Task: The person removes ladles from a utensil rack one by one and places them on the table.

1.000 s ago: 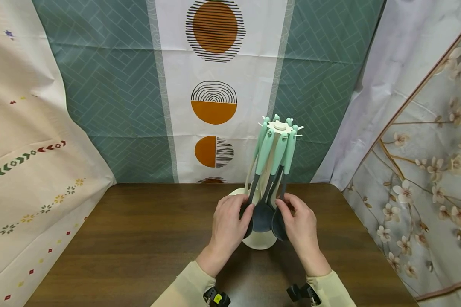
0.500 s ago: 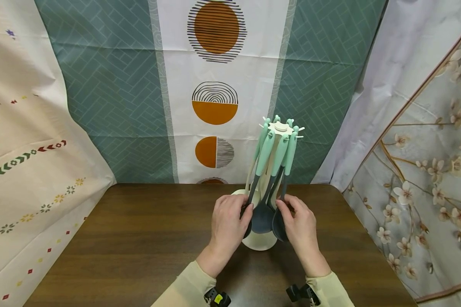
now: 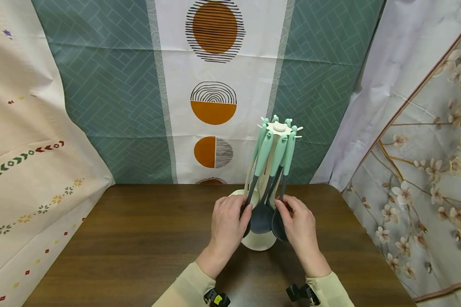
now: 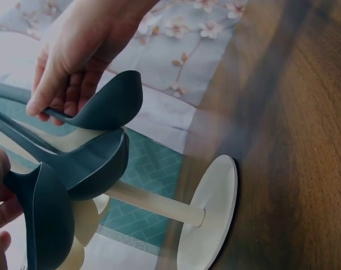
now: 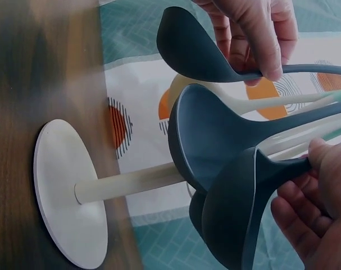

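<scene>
A cream utensil stand (image 3: 279,127) on a round base (image 5: 69,191) carries several hanging utensils with mint handles (image 3: 279,153). My left hand (image 3: 226,219) pinches the neck of a dark grey ladle (image 5: 195,50) on the left side. On the right, my right hand (image 3: 301,219) holds another dark grey ladle (image 3: 278,226) by its neck, thumb in front. Between them hangs a third dark bowl-shaped utensil (image 3: 261,219), untouched. Cream utensil heads (image 4: 86,219) show behind the dark ones. The left hand's fingertips are partly hidden behind its ladle in the head view.
The stand is on a dark brown wooden table (image 3: 157,238), toward its right half. A green and white patterned cloth (image 3: 119,85) hangs behind the table's far edge. A floral cloth (image 3: 418,192) hangs at the right, a cream one (image 3: 42,170) at the left.
</scene>
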Action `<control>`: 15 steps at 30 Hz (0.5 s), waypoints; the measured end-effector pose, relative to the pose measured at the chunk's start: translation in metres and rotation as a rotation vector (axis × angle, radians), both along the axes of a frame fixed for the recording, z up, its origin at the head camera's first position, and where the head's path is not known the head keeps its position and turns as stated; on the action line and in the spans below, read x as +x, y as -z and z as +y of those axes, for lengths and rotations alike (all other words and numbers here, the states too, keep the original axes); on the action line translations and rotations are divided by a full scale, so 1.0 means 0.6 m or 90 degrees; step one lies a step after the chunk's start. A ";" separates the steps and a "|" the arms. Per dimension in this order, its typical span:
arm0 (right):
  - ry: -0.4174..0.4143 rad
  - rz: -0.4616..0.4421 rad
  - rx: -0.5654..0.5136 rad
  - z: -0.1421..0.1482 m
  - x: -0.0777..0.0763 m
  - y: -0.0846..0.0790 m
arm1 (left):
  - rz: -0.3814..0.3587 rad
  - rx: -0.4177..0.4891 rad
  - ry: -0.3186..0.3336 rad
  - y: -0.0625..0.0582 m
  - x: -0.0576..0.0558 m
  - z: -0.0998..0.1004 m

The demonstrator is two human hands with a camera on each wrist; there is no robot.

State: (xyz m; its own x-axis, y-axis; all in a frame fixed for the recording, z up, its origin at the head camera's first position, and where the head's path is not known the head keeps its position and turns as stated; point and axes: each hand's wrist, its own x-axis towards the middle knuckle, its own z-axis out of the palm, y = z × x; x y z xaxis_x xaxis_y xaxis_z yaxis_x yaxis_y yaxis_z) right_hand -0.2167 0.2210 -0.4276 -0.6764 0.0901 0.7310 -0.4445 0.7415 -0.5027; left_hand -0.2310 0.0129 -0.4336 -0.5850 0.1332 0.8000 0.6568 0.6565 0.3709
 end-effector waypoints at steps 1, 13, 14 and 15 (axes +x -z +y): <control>-0.001 0.000 0.001 -0.001 0.001 -0.001 | -0.001 0.001 0.002 0.000 0.000 0.000; 0.001 -0.006 0.000 -0.004 0.002 -0.002 | -0.027 0.005 0.009 -0.004 0.005 -0.007; 0.002 -0.005 0.000 -0.004 0.002 -0.003 | -0.029 0.006 0.008 -0.005 0.006 -0.008; 0.002 -0.004 0.000 -0.004 0.003 -0.003 | -0.030 0.006 0.007 -0.005 0.006 -0.009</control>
